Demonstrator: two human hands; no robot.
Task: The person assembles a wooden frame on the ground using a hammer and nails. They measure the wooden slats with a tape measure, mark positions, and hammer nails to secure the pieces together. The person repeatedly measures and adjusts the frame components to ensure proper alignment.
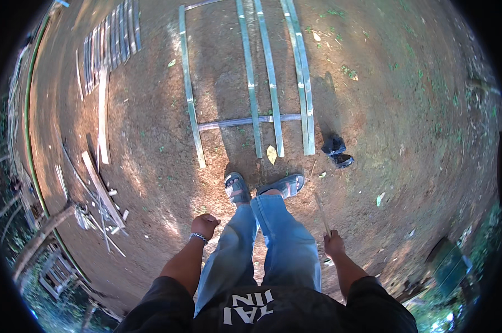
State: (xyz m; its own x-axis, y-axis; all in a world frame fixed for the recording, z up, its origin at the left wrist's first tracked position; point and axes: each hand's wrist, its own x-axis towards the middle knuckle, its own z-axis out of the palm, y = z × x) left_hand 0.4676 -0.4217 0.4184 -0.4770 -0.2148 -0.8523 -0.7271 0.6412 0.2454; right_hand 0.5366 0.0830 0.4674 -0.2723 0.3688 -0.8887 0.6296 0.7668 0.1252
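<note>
Right hand (334,244) grips a long, thin, tan tool (322,213); left hand (205,225) loosely curled, contents unclear. Ahead of both, a green split-bamboo frame (270,77); apparently a pause, reaching it calls for stooping.

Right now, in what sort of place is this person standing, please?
Probably an outdoor work yard: there is bare earth underfoot, long bamboo strips are laid out on it, and leafy plants grow along the edge.
</note>
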